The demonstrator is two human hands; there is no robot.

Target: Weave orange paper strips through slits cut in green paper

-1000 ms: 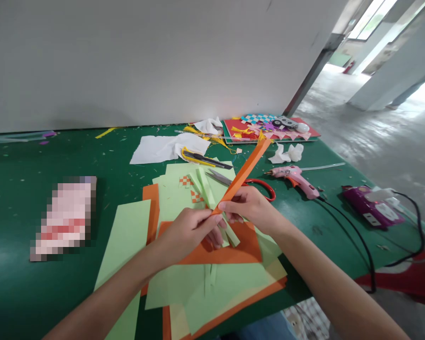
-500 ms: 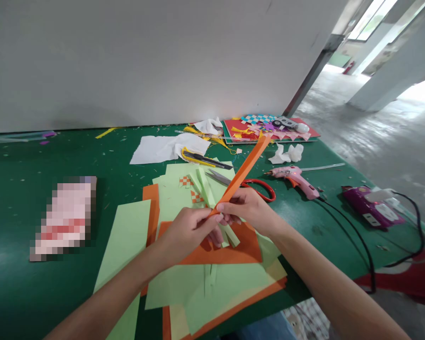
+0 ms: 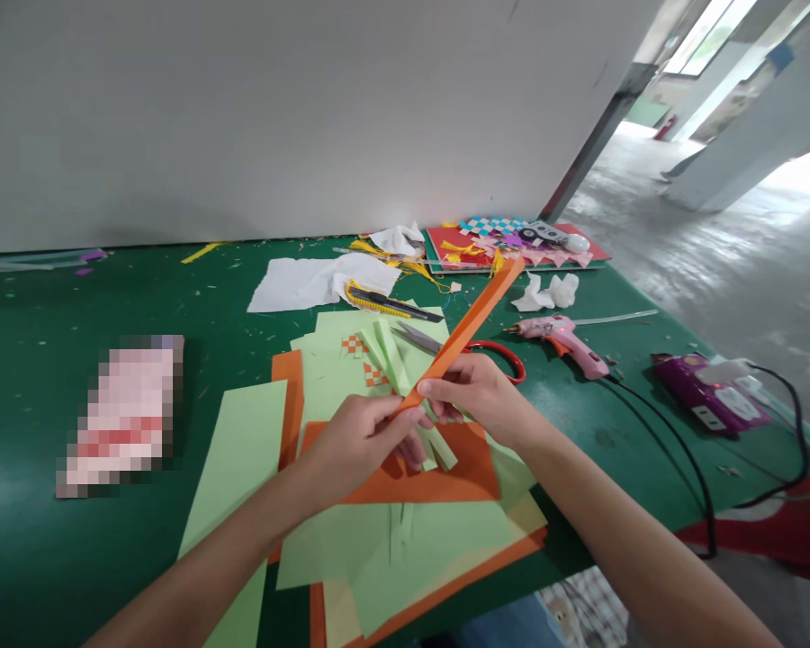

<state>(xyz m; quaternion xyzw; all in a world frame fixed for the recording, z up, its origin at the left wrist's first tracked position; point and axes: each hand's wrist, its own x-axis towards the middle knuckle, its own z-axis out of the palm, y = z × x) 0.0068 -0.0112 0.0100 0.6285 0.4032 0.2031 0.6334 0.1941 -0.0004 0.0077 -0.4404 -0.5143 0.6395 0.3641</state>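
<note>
An orange paper strip (image 3: 476, 317) slants up and to the right, held above the papers. My left hand (image 3: 374, 432) pinches its lower end between thumb and fingers. Just beside it, my right hand (image 3: 476, 393) grips the strip a little higher up. Below and behind the hands lie light green paper strips (image 3: 391, 353) and an orange paper sheet (image 3: 432, 486), on a pile of light green sheets (image 3: 405, 531). Red-handled scissors (image 3: 506, 355) lie partly hidden behind my right hand. Two small orange-and-white checkered woven pieces (image 3: 376, 375) rest on the green paper.
A yellow-and-black utility knife (image 3: 391, 301) lies by white tissue (image 3: 297, 283). On the right are a pink glue gun (image 3: 560, 342) with a cable and a purple power strip (image 3: 708, 396). A red board (image 3: 590, 243) bears paper scraps at the back. A blurred-out item (image 3: 125, 409) lies left.
The strip's upper end has shifted slightly to the right. My right hand has moved a little right and up along with it; my left hand has stayed nearly still.
</note>
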